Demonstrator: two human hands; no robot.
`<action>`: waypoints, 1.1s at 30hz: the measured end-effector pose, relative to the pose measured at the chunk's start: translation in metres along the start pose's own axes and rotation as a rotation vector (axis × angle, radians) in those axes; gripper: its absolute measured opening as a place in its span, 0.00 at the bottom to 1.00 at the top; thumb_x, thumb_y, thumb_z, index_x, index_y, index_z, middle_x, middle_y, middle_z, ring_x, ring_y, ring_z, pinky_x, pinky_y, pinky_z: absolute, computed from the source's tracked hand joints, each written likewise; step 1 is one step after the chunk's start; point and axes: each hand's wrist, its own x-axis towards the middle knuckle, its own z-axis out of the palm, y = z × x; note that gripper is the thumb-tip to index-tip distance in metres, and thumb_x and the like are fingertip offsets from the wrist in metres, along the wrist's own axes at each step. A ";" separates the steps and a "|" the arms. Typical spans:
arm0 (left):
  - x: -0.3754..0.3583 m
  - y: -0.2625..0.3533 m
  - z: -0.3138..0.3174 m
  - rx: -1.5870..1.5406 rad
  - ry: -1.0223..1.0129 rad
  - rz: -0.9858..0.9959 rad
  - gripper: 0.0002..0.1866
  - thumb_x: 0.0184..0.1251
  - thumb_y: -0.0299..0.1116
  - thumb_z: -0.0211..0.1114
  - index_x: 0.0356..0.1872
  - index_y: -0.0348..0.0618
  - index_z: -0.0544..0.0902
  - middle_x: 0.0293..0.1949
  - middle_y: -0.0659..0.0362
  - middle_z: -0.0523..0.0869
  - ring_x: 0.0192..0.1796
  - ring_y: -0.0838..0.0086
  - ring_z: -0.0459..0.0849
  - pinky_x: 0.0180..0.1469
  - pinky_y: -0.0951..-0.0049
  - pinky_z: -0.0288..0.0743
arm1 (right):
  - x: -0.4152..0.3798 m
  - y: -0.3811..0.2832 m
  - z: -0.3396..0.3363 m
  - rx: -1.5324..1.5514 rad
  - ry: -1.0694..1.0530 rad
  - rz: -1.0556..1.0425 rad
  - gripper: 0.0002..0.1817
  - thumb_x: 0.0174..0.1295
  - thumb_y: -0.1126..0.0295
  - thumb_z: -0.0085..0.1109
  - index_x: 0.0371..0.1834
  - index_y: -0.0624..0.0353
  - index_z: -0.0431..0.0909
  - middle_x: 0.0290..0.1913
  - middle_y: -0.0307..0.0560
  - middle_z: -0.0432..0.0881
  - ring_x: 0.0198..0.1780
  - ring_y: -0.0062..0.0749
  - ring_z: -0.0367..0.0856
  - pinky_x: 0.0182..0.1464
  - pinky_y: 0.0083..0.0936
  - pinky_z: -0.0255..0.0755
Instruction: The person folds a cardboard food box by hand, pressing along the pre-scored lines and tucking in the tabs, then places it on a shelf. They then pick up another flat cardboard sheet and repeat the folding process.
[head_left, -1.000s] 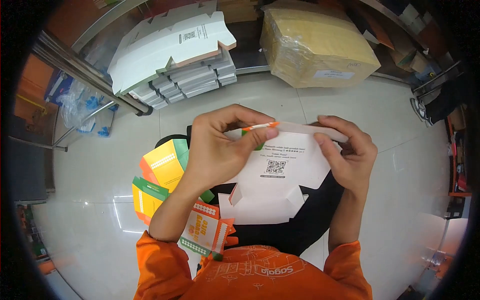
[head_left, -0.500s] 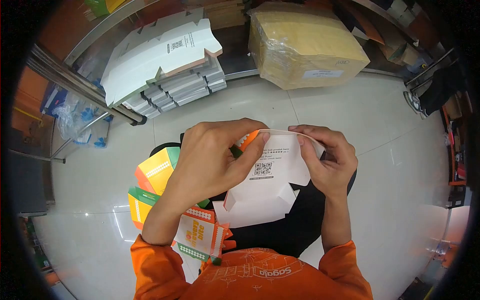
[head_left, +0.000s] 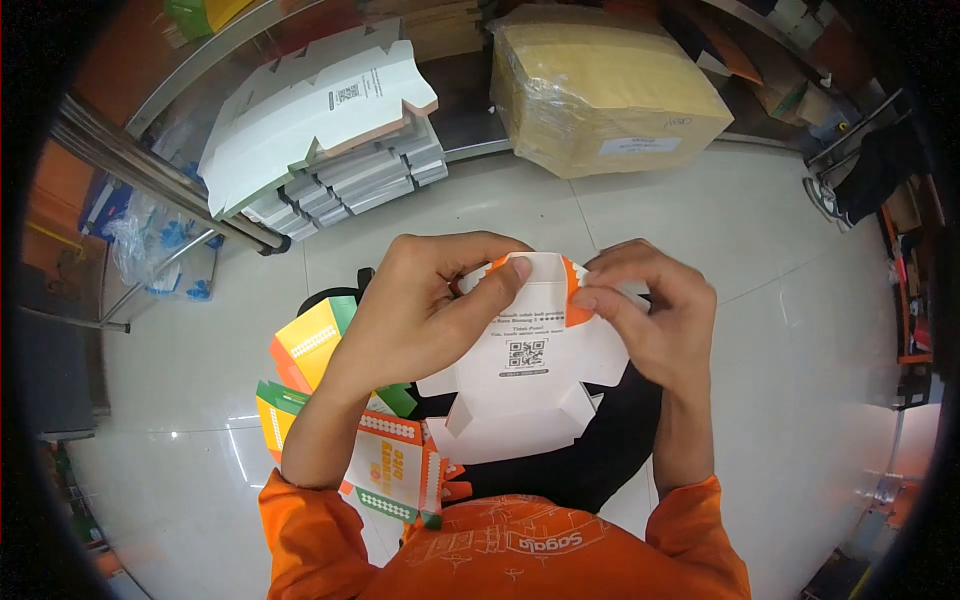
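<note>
Stretching between carton (head_left: 522, 408) and shelving (head_left: 472, 115), pale tiles (head_left: 490, 205)

The left arm (head_left: 330, 420) and right arm (head_left: 684, 430) both reach forward, and the left hand (head_left: 435, 300) and right hand (head_left: 655, 310) are near each other but not touching. The left one pinches, thumb (head_left: 495, 295) on top, fingers curled behind. The right one pinches too, thumb and pointer finger close together.
</note>
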 end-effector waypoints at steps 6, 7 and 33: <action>0.006 -0.006 0.004 0.115 -0.009 0.069 0.11 0.69 0.31 0.63 0.45 0.33 0.85 0.29 0.62 0.85 0.28 0.87 0.75 0.29 0.83 0.68 | 0.016 0.001 0.007 0.121 0.019 0.314 0.05 0.56 0.75 0.69 0.32 0.66 0.84 0.28 0.43 0.85 0.32 0.17 0.80 0.36 0.18 0.75; 0.008 -0.007 0.004 0.134 -0.002 0.113 0.11 0.69 0.30 0.63 0.45 0.33 0.85 0.29 0.62 0.85 0.29 0.87 0.75 0.29 0.83 0.69 | 0.017 0.003 0.009 0.108 0.039 0.254 0.05 0.57 0.75 0.69 0.31 0.66 0.84 0.28 0.43 0.85 0.32 0.18 0.80 0.36 0.18 0.75; -0.069 -0.135 0.064 -0.912 0.322 -0.278 0.23 0.73 0.27 0.57 0.66 0.35 0.65 0.59 0.50 0.76 0.60 0.71 0.76 0.62 0.69 0.70 | -0.068 0.070 0.074 0.176 0.279 0.428 0.17 0.65 0.73 0.62 0.56 0.69 0.79 0.46 0.52 0.85 0.46 0.27 0.82 0.51 0.24 0.73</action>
